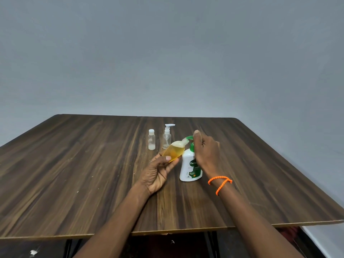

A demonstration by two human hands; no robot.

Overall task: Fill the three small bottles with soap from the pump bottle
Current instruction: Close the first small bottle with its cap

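On the dark wood-grain table [74, 174], near its middle, a white Dettol pump bottle [190, 168] with a green pump head [190, 138] stands upright, label facing the person. The left hand [158, 172] comes up from below and pinches a small amber bottle [174, 151] low on its body, thumb on the near face and fingers curled behind it. This bottle is tilted hard: its long axis runs from lower left to upper right, base towards the left palm, open neck pointing up and to the right so that the mouth sits right at the tip of the green spout. It looks mostly full of yellow-orange liquid, with a paler band near the neck. The right hand [204, 151] reaches over the pump from the right side, fingers bent down across the pump head and pressing on it, and its back hides most of the green collar and part of the label. An orange beaded bracelet [220, 183] loops round the right wrist. Further back on the table, left of the pump bottle and well clear of both hands, two more small bottles stand upright side by side: a capped frosted bottle [151, 140] with a little white at the bottom, and just to its right a clear mini pump bottle [167, 137] with a white dispenser, its nozzle pointing right. A plain grey wall [167, 53] rises behind the far edge.
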